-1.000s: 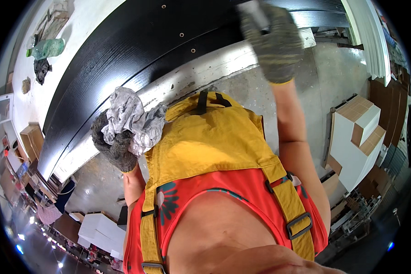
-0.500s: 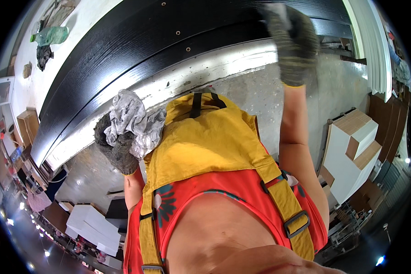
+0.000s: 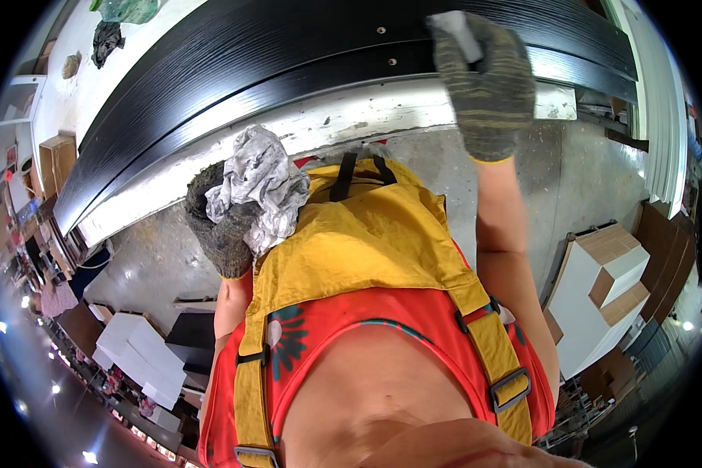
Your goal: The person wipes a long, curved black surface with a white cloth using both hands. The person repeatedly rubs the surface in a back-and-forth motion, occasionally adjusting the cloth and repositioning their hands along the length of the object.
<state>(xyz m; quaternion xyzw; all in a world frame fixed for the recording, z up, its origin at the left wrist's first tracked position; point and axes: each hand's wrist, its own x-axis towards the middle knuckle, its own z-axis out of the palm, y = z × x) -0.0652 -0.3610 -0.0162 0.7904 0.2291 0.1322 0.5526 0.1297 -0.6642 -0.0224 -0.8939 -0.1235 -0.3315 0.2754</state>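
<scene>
Our right hand (image 3: 487,86), in a grey-and-olive striped knitted glove, bends round a small, pale, flat-sided pad (image 3: 460,35), which we see pinched at the thumb side; blur hides how the fingertips sit. Head view: below that hand, a long, black, wood-grained board (image 3: 288,43) with a satin sheen stretches along the near edge of a white surface (image 3: 54,117), beside a scuffed, white-painted bar (image 3: 343,125). We cannot tell whether the pad touches the board.

Our left hand (image 3: 225,238), in a dark grey knitted glove, is curled about a crumpled, grey-white rag (image 3: 261,187), near the bar and just beside our yellow cloth apron (image 3: 366,242); folds hide some fingers.

We judge the board stiff and rather heavy for its length, so two hands well apart on its long edges suit it best. Its sheen looks slippery under knit and easily scratched, and we would keep fingertips off the two small, pale-ringed round holes (image 3: 392,62). We expect the pad to be light and fairly firm, best held by its sides, and the rag soft, best bunched in the palm.
</scene>
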